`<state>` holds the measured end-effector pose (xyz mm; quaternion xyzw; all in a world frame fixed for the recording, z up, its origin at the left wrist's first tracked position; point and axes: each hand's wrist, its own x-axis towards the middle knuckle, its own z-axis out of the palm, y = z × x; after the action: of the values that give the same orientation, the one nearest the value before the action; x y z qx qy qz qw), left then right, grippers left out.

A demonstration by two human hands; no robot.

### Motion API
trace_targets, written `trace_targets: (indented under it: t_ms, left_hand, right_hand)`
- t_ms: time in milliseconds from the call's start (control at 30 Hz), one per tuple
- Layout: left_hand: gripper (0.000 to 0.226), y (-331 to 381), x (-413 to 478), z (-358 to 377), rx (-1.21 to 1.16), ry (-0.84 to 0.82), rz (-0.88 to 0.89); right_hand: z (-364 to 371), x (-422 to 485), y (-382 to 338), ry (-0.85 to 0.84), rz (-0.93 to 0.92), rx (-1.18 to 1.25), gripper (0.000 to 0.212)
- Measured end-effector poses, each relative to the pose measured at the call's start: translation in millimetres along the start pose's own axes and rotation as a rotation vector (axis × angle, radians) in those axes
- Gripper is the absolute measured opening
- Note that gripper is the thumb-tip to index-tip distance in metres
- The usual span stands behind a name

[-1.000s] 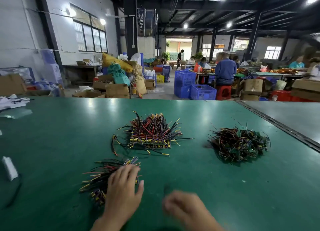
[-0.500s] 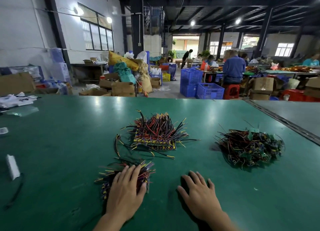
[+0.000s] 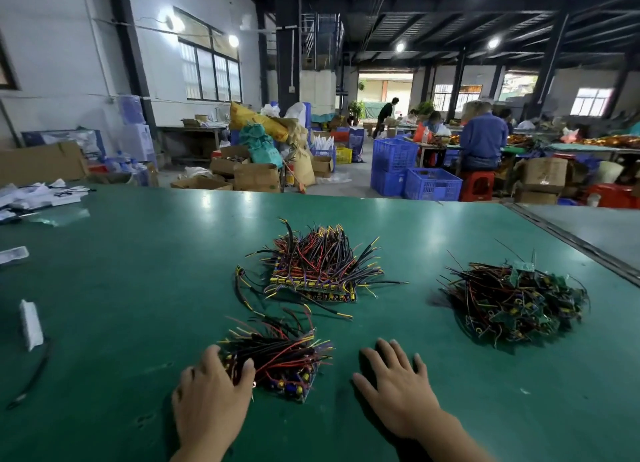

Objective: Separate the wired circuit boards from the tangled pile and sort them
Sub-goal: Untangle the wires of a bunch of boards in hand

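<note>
The bundle (image 3: 280,357) is touched at its 9 o'clock edge by the left hand (image 3: 211,389), thumb on the wires; a grip cannot be told. The right hand (image 3: 398,389) is spread flat on the table (image 3: 138,288), with the bundle just beside it at 9 o'clock.

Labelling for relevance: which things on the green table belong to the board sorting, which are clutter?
Job: tangled pile of wired green boards; stacked wired boards, centre; near bundle of wired boards, gripped by left hand.
Clutter: white plastic strip; black cable; white papers.
</note>
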<state>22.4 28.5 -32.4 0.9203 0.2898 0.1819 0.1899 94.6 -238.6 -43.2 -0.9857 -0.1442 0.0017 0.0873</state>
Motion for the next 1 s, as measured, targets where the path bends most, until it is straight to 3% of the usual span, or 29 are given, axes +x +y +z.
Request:
trace_targets:
  t_ms: [100,233,400,567,667,733,833,1000]
  left_hand:
    - [0.060,-2.9,2.0,-3.6,-0.234,-0.010,-0.012]
    - [0.051,5.2,2.1,-7.6,-0.435,-0.016,-0.044]
    - [0.058,9.4,6.7,-2.5,-0.671,-0.030,-0.068]
    - [0.074,12.0,14.1,1.1,-1.040,-0.183,-0.216]
    - [0.069,12.9,22.3,0.2,-1.247,-0.352,-0.317]
    - [0.059,15.6,26.3,-2.6,-1.400,-0.456,-0.383]
    - [0.040,16.6,28.5,-5.3,-1.389,-0.476,-0.399]
    - [0.039,29.2,34.3,-27.2,-1.322,-0.379,-0.257]
  right_hand:
    - [3.8,0.5,-1.6,-0.055,-0.011,-0.017,0.069]
    - [-3.7,-10.5,-14.1,0.025,-0.066,-0.130,0.072]
    - [-7.8,-11.8,-19.9,0.017,-0.137,-0.201,0.069]
    - [-8.5,-10.1,-22.2,-0.086,-0.117,-0.177,0.069]
    - [-15.5,-8.2,-18.1,-0.129,-0.081,-0.079,0.075]
    - [-1.3,-1.2,-11.2,-0.043,-0.139,-0.001,0.081]
    - [4.7,1.1,-5.2,-0.040,-0.129,0.067,0.065]
    - [3.2,-2.8,-8.1,-0.045,-0.102,0.085,0.055]
